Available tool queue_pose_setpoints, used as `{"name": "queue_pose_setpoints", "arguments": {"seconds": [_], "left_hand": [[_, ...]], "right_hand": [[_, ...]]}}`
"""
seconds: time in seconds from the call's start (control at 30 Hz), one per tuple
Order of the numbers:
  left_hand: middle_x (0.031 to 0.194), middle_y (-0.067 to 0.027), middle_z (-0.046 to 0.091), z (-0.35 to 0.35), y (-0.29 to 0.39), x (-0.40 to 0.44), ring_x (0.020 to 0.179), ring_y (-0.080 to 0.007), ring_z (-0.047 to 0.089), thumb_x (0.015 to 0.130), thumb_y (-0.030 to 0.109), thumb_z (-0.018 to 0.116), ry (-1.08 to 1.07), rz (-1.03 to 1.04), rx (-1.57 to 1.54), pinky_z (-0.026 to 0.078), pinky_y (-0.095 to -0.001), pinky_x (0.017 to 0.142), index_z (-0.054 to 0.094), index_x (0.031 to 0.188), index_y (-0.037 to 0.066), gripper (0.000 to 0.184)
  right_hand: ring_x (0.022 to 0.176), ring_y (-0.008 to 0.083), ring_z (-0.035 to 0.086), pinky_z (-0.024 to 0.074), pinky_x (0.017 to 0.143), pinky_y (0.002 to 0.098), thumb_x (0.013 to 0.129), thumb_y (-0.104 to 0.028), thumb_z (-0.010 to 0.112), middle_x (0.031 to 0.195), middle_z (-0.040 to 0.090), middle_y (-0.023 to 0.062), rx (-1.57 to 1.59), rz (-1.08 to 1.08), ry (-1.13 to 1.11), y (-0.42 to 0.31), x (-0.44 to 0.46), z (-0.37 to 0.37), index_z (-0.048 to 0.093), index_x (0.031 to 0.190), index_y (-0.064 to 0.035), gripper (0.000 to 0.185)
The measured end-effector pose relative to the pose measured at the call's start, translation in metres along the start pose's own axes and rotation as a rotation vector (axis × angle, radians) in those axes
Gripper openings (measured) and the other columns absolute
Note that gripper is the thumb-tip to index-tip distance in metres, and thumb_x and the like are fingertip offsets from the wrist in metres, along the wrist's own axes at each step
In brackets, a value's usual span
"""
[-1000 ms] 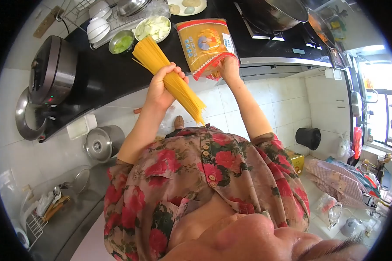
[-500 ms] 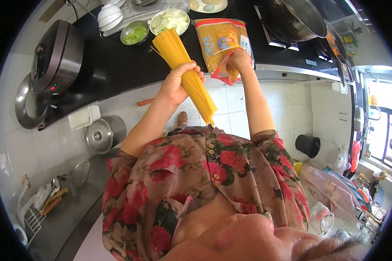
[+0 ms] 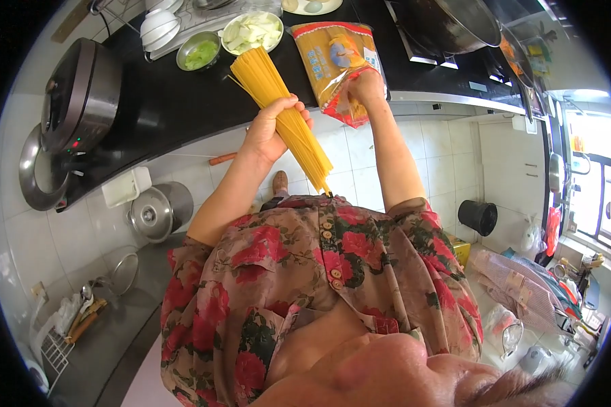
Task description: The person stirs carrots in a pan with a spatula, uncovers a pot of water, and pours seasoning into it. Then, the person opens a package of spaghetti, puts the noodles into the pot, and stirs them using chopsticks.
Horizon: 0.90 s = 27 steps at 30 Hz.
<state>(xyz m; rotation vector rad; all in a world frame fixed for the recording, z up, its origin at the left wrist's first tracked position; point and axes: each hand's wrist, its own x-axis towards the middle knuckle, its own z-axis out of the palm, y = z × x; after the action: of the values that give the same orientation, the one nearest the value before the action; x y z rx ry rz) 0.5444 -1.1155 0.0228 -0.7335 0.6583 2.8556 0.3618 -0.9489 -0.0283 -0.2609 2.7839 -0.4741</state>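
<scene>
My left hand [image 3: 270, 132] is wrapped round a thick bundle of long yellow dry noodles [image 3: 295, 136]. The bundle slants, its fanned upper end over the counter edge and its lower end near my shirt. To the right, a clear printed noodle bag [image 3: 329, 57] with red edges lies on the black counter, more noodles inside. Its torn mouth hangs over the front edge. My right hand [image 3: 366, 87] is at that mouth, with the fingers inside and hidden by the plastic, so their grip does not show.
Behind the noodles stand a bowl of pale sliced vegetable [image 3: 251, 32] and a metal bowl of chopped greens [image 3: 198, 53]. A wok [image 3: 448, 27] sits on the stove at right, a rice cooker [image 3: 81, 95] at left. A lidded pot [image 3: 157, 211] and black bin [image 3: 477, 217] are lower down.
The whole view has shifted slightly, moving the counter things up and left. My left hand still holds the noodles, and my right hand stays at the bag's mouth.
</scene>
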Motion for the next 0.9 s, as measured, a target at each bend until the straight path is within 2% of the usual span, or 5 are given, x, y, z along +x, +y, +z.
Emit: {"name": "queue_pose_setpoints", "arguments": {"seconds": [0.07, 0.27, 0.33, 0.5, 0.9], "left_hand": [[0.078, -0.0052, 0.061, -0.002, -0.003, 0.003, 0.075, -0.0198, 0.061, 0.082, 0.009, 0.065, 0.002, -0.008, 0.011, 0.052, -0.0406, 0.076, 0.056, 0.093, 0.008, 0.014], [0.079, -0.0056, 0.061, -0.002, -0.01, 0.005, 0.077, -0.0199, 0.061, 0.081, 0.01, 0.065, 0.012, -0.016, 0.033, 0.053, -0.0416, 0.077, 0.057, 0.091, 0.008, 0.013], [0.079, -0.0056, 0.061, 0.0, -0.011, 0.005, 0.077, -0.0198, 0.061, 0.081, 0.009, 0.065, 0.007, -0.017, 0.037, 0.053, -0.0415, 0.077, 0.057, 0.091, 0.008, 0.013], [0.077, -0.0055, 0.061, -0.006, -0.013, 0.003, 0.075, -0.0197, 0.061, 0.082, 0.009, 0.064, -0.002, -0.009, 0.019, 0.053, -0.0409, 0.077, 0.057, 0.09, 0.007, 0.011], [0.077, -0.006, 0.061, 0.004, -0.021, 0.013, 0.075, -0.0198, 0.061, 0.082, 0.008, 0.064, -0.028, -0.075, 0.006, 0.053, -0.0407, 0.077, 0.057, 0.091, 0.007, 0.011]], "right_hand": [[0.085, 0.033, 0.066, 0.0528, 0.076, 0.037, 0.056, -0.018, 0.072, 0.084, 0.067, 0.0202, 0.044, -0.097, 0.141, 0.004, 0.002, 0.007, 0.07, 0.067, -0.0022, 0.019], [0.091, 0.0299, 0.066, 0.0525, 0.078, 0.0362, 0.057, -0.019, 0.076, 0.091, 0.068, 0.0187, 0.021, -0.083, 0.078, 0.005, 0.015, 0.016, 0.071, 0.079, -0.0039, 0.028], [0.095, 0.0321, 0.064, 0.0507, 0.082, 0.0375, 0.074, -0.025, 0.068, 0.099, 0.066, 0.02, -0.101, -0.025, 0.014, -0.005, 0.011, 0.011, 0.069, 0.093, -0.0005, 0.031], [0.097, 0.031, 0.064, 0.0505, 0.084, 0.0372, 0.073, -0.027, 0.068, 0.1, 0.067, 0.0185, 0.006, 0.083, 0.066, -0.01, 0.006, 0.0, 0.07, 0.093, -0.0027, 0.031], [0.098, 0.0288, 0.063, 0.0486, 0.085, 0.0337, 0.072, -0.024, 0.072, 0.101, 0.066, 0.0193, 0.029, -0.116, 0.068, 0.008, -0.013, -0.005, 0.067, 0.1, -0.0008, 0.036]]}}
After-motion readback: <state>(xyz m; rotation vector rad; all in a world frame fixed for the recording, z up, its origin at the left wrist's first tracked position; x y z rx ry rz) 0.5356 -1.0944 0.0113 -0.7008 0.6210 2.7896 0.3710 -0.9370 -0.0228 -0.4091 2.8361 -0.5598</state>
